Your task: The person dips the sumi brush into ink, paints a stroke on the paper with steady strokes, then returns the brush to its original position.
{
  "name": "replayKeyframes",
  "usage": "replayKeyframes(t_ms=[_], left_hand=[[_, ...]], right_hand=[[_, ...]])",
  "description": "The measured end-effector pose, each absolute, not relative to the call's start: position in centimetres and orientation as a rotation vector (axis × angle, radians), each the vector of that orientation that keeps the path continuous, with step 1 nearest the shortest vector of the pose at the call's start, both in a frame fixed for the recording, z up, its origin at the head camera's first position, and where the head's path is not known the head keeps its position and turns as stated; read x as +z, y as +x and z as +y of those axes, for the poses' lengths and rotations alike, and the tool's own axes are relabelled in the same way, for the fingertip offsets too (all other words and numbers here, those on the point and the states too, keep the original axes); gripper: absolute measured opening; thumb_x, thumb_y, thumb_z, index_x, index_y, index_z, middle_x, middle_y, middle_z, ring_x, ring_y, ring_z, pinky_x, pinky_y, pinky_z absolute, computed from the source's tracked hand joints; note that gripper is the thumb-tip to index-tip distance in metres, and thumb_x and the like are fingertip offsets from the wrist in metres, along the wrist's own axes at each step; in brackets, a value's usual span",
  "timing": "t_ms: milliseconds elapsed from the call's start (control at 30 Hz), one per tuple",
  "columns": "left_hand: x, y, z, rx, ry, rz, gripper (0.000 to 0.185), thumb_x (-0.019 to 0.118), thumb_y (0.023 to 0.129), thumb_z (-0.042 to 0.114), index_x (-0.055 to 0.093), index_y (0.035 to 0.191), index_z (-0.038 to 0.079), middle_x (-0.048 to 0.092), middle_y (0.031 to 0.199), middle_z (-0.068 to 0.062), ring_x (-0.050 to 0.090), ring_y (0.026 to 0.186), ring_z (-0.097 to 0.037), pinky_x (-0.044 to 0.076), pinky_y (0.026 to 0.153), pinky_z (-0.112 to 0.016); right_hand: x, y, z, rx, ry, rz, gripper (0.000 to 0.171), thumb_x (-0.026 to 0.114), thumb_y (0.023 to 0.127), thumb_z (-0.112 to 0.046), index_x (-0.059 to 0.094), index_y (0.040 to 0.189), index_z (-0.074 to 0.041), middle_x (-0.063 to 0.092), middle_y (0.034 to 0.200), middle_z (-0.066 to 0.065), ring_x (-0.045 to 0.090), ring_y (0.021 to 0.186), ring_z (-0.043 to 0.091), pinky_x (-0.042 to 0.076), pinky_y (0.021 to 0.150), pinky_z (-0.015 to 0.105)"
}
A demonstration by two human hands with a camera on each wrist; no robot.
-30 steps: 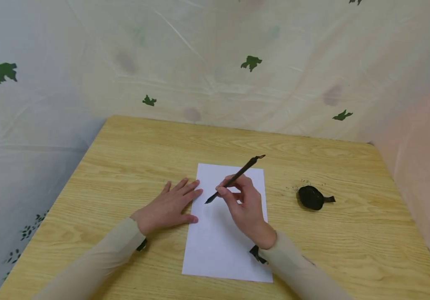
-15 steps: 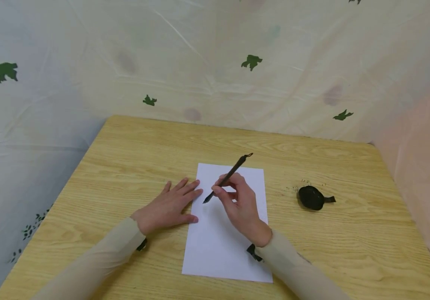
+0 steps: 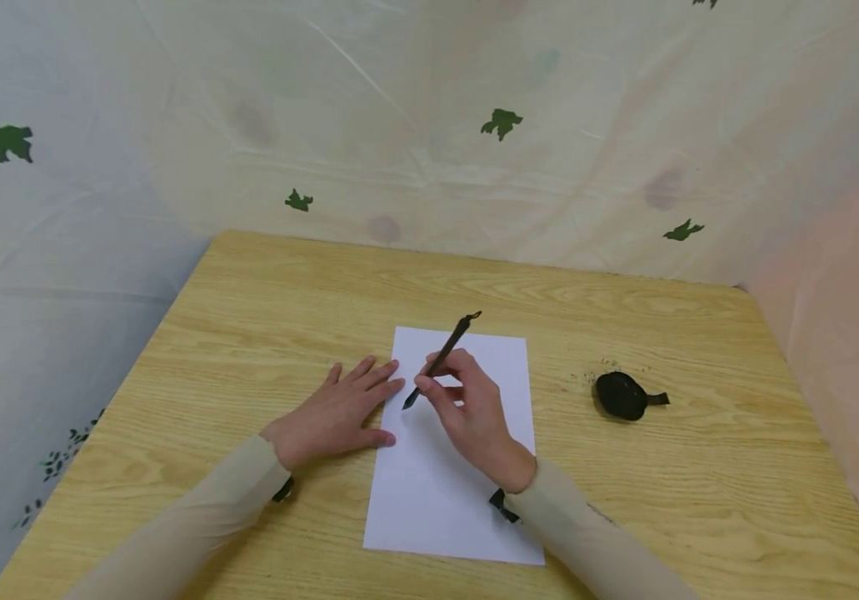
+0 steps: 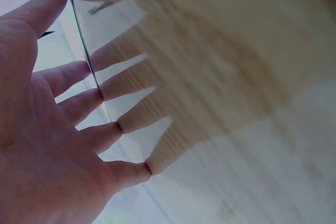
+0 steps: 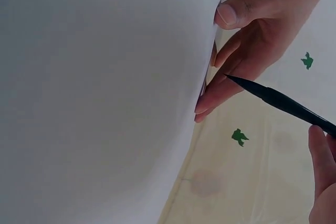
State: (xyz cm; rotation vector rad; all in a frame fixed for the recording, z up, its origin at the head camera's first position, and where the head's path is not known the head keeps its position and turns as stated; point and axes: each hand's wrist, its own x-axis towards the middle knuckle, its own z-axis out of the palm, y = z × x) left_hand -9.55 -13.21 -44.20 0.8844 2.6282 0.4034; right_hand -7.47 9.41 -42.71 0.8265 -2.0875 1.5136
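Note:
My right hand (image 3: pixel 474 421) pinches a dark writing brush (image 3: pixel 447 346) with a hanging loop at its top end. The brush slants, its black tip pointing down over the left part of a white sheet of paper (image 3: pixel 429 500). In the right wrist view the brush tip (image 5: pixel 247 83) shows dark and pointed, a little above the paper surface (image 5: pixel 105 98). Fingers spread, my left hand (image 3: pixel 335 417) rests across the sheet's left edge, thumb and fingertips on the paper. The left wrist view shows those straight fingers (image 4: pixel 79 106) meeting the tabletop.
A small black dish (image 3: pixel 620 396) with a short handle stands right of the paper, dark specks beside it. The wood-grain table (image 3: pixel 249 325) is enclosed by pale hanging sheets (image 3: pixel 399 108) with green bird shapes. A black strap (image 3: pixel 504 506) shows under the right sleeve.
My right hand has shifted slightly left, and the brush has tipped more upright, its top end swinging left. The left hand, paper and dish stay put.

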Motion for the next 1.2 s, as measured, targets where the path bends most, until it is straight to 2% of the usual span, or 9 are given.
replayKeyframes(t_ms=[133,233,700,1033,1200], left_hand=[[-44.25,-9.53,-13.19,0.390,0.880,2.630,0.083,0.072,0.093,0.054,0.042,0.160,0.015,0.025,0.171,-0.004,0.012,0.158,-0.037,0.016,0.116,-0.075],[-44.30,-9.47,-13.21,0.389,0.872,2.630,0.083,0.072,0.093,0.054,0.042,0.160,0.015,0.025,0.171,-0.004,0.012,0.158,-0.037,0.016,0.116,-0.075],[-44.57,-9.38,-13.31,0.412,0.899,2.637,0.082,0.072,0.094,0.053,0.041,0.160,0.015,0.026,0.170,-0.005,0.013,0.157,-0.038,0.017,0.115,-0.076],[-44.47,-9.39,-13.24,0.411,0.913,2.645,0.082,0.072,0.094,0.053,0.041,0.160,0.016,0.026,0.170,-0.005,0.014,0.157,-0.039,0.017,0.114,-0.076],[-44.42,-9.39,-13.23,0.417,0.919,2.649,0.082,0.072,0.094,0.052,0.041,0.160,0.016,0.027,0.170,-0.005,0.015,0.157,-0.039,0.018,0.114,-0.076]], right_hand=[[-42.73,-7.46,9.24,1.467,0.843,-2.112,0.033,0.062,0.102,-0.029,0.057,0.117,0.000,0.067,0.105,0.013,0.074,0.095,0.030,0.060,0.069,0.025],[-42.68,-7.34,9.12,1.458,0.842,-2.141,0.035,0.060,0.103,-0.032,0.057,0.117,0.000,0.067,0.107,0.016,0.074,0.097,0.031,0.060,0.070,0.025],[-43.05,-7.27,9.02,1.432,0.863,-2.173,0.031,0.063,0.103,-0.026,0.056,0.120,0.000,0.067,0.108,0.017,0.073,0.099,0.030,0.061,0.070,0.027],[-43.16,-7.40,9.03,1.451,0.877,-2.183,0.028,0.070,0.098,-0.007,0.055,0.120,0.000,0.066,0.110,0.014,0.072,0.100,0.029,0.061,0.071,0.027],[-43.07,-7.37,9.05,1.447,0.874,-2.191,0.029,0.071,0.097,-0.003,0.055,0.121,-0.001,0.066,0.110,0.013,0.072,0.100,0.029,0.061,0.071,0.026]])
